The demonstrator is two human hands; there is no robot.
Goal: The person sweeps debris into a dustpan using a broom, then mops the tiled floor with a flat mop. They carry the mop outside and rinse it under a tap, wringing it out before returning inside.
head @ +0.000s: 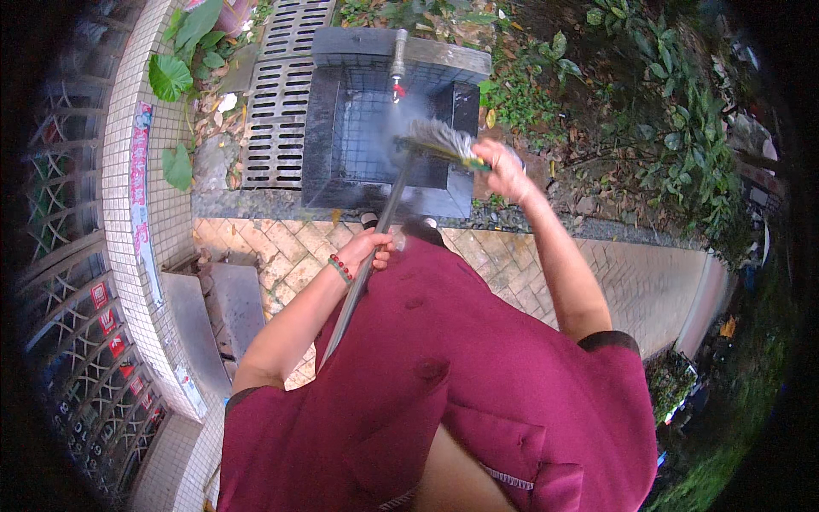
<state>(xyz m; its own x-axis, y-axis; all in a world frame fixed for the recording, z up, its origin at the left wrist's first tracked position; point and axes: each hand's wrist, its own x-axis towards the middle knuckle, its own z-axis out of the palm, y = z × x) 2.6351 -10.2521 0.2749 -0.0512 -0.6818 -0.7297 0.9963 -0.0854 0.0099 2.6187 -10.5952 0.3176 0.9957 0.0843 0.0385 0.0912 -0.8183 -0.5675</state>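
My left hand (368, 248) grips a long grey pole (365, 269) that slants from beside my body up over a dark stone sink. My right hand (502, 169) is closed on the green and yellow end of a brush with grey-white bristles (441, 136). The brush is held over the right part of the sink (384, 197), by the pole's far end; blur hides whether they touch. Above the tiled basin a tap with a red handle (398, 91) sticks out on a metal pipe. Whitish spray or mist blurs the basin around the brush.
Slotted drain covers (275, 125) lie left of the sink. Further left runs a low white-tiled wall (128, 211) beside a metal lattice. Two stone slabs (233, 307) lean near it. Plants and fallen leaves (528, 102) border the sink's right side. Brick paving (294, 256) lies below the sink.
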